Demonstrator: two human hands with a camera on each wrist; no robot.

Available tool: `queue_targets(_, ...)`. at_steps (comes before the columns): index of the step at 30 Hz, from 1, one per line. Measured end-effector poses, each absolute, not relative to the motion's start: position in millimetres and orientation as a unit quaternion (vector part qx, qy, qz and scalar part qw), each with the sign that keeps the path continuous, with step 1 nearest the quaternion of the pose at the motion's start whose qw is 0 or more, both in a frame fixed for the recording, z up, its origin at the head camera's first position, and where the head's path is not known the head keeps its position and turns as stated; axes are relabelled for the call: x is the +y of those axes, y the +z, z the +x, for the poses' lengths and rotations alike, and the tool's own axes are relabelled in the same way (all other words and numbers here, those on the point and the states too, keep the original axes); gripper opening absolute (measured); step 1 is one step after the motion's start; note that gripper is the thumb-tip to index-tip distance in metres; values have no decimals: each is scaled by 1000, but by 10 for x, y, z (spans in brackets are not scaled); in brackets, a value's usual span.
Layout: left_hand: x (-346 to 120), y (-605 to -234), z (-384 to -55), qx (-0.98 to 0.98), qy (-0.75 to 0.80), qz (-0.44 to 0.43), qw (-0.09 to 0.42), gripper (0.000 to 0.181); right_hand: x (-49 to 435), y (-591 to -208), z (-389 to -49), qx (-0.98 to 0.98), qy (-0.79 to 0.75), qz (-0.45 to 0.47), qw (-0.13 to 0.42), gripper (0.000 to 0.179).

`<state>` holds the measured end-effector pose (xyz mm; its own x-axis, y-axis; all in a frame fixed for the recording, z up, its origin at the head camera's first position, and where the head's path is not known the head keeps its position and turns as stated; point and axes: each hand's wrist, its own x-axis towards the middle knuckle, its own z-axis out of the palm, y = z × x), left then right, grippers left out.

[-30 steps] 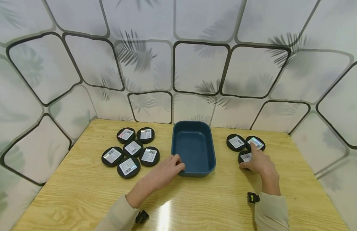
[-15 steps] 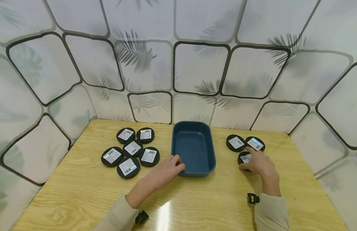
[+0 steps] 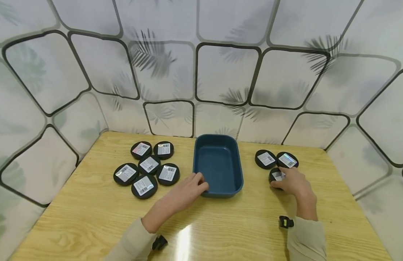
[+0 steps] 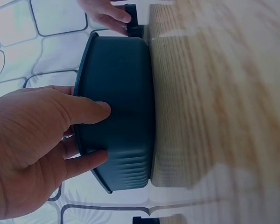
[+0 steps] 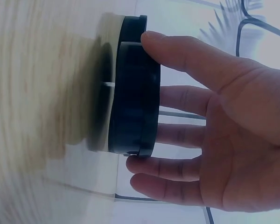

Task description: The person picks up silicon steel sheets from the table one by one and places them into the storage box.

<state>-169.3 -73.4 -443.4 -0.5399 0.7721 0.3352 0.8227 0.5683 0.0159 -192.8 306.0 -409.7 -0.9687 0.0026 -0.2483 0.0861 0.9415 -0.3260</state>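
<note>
A dark blue rectangular bin stands mid-table. My left hand grips its near left corner; in the left wrist view the thumb presses the outer wall while some fingers go behind the rim. At the right, my right hand holds a round, flat black container with a white label, thumb on the near side and fingers on the far side. The right wrist view shows the container's dark side between thumb and fingers. Two similar containers, one left and one right, lie just behind it.
Several more labelled black containers lie grouped on the left of the wooden table. Patterned fabric walls rise behind and at both sides. Each sleeve has a small black device by the wrist.
My right index finger has drawn back from the rear right container to the nearer one. The left hand keeps its grip on the bin. The head view has tilted slightly.
</note>
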Motion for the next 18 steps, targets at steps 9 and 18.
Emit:
queue_targets(9,-723,-4427,-1707,-871,-93,-458,152,17,3065,-4048,-1937,980,-167,10,103,82)
queue_targets(18,-730,-4429,-1706,-873,-93,-457,142,16,3041,-4026,-1912,984,-163,-17,76,79)
